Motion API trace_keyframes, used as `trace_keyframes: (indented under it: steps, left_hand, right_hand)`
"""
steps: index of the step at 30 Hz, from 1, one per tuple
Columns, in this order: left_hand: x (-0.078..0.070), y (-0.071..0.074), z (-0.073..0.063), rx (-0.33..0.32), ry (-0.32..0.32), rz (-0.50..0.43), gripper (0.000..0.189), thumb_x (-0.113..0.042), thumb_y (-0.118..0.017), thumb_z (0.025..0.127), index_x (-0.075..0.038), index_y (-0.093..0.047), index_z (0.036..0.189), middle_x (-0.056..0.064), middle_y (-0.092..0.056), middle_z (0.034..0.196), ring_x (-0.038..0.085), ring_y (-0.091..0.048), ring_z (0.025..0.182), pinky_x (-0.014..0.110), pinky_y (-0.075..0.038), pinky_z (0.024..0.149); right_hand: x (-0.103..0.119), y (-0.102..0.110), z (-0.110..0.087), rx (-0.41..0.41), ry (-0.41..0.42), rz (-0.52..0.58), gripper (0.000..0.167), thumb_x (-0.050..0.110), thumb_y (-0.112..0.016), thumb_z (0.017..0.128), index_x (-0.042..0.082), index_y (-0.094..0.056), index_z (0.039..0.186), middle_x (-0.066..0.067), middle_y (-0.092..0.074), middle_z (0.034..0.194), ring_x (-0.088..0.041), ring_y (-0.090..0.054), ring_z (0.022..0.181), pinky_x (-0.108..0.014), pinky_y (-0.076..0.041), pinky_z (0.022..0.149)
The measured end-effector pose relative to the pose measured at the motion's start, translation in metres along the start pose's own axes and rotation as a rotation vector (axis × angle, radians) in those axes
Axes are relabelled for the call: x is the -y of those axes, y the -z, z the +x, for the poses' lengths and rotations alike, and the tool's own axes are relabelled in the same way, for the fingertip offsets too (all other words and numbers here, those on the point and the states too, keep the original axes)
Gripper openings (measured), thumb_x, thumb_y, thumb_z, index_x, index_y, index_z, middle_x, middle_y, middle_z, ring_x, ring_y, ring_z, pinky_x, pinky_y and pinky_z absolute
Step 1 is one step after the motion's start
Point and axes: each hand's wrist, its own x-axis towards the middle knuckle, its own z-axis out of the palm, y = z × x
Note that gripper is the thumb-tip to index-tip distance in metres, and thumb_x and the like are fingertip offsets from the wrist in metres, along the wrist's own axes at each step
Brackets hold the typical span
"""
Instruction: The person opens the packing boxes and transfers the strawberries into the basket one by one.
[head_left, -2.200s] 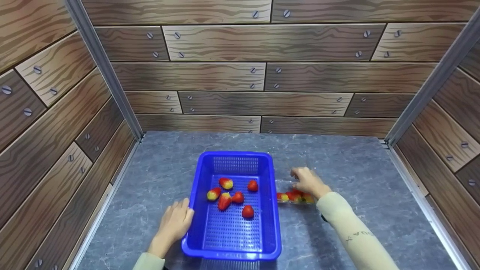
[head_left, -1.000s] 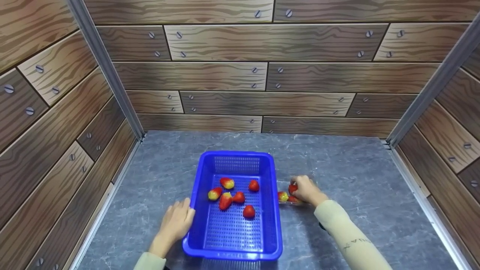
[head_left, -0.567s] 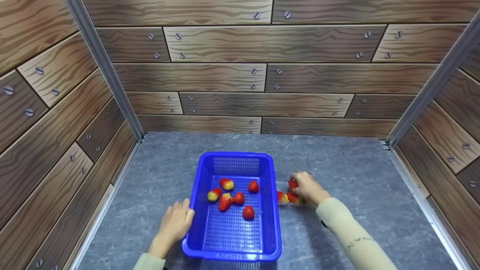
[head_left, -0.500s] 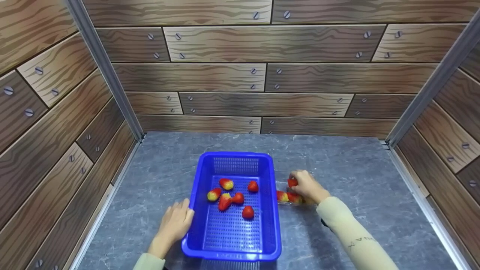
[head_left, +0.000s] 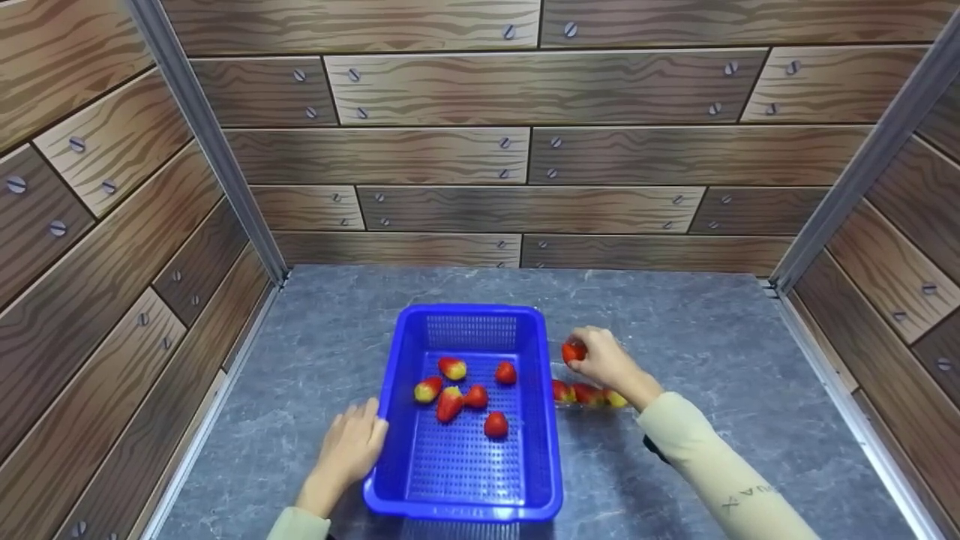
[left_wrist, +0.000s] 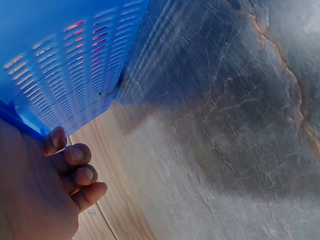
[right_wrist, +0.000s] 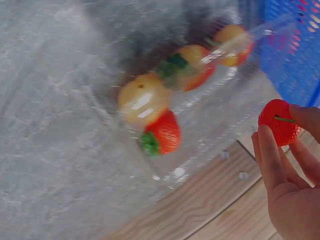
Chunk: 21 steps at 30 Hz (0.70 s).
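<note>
My left hand (head_left: 346,444) holds the left rim of the blue plastic basket (head_left: 463,513), its fingers curled below the rim in the left wrist view. Inside the basket lie several toy strawberries (head_left: 450,403), some plain red and others red and yellow. To the right of it, my right hand (head_left: 611,367) pinches a red toy strawberry (right_wrist: 276,120) by thumb and fingertips, its thin green stem showing. The strawberry is raised beyond a clear plastic tray (right_wrist: 205,137). Several more strawberries (head_left: 589,394) sit in that tray, one with green leaves.
A grey marbled tabletop (head_left: 697,330) carries the basket and the tray. Wood-patterned walls (head_left: 450,150) stand at the back and both sides, joined by grey metal corner posts (head_left: 206,142). The tray lies close beside the basket's right wall.
My right hand has reached into the tray, taken hold of a red strawberry and lifted it up and to the left. My left hand and the basket stay where they were.
</note>
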Motion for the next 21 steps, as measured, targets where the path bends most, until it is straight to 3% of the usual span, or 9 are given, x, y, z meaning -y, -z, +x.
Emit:
trace_keyframes:
  steps: [8,14,21]
  left_hand:
    - [0.0,0.0,-0.001,-0.011,0.0,-0.005,0.014,-0.014,-0.047,0.094,-0.004,-0.056,0.099,0.012,-0.062,0.087,0.037,-0.058,0.088,0.051,-0.044,0.08]
    - [0.0,0.0,0.0,-0.012,0.004,-0.017,0.012,-0.014,-0.047,0.094,-0.006,-0.055,0.096,0.01,-0.059,0.083,0.036,-0.057,0.086,0.051,-0.043,0.079]
    - [0.0,0.0,0.002,0.005,0.01,-0.027,0.008,-0.014,-0.046,0.095,-0.01,-0.052,0.092,0.005,-0.057,0.08,0.034,-0.056,0.084,0.049,-0.042,0.079]
  right_hand:
    - [0.027,0.003,0.002,-0.003,0.053,0.001,0.023,-0.001,-0.076,0.078,-0.003,-0.068,0.1,-0.013,-0.064,0.092,-0.023,-0.062,0.08,-0.038,-0.054,0.069]
    - [0.047,-0.002,0.002,-0.01,0.161,0.014,0.027,-0.002,-0.076,0.076,-0.002,-0.068,0.101,-0.011,-0.063,0.092,-0.022,-0.062,0.079,-0.037,-0.055,0.069]
    - [0.075,-0.014,0.002,0.015,0.298,0.007,0.03,-0.001,-0.076,0.074,-0.001,-0.068,0.102,-0.01,-0.064,0.095,-0.025,-0.063,0.086,-0.041,-0.054,0.077]
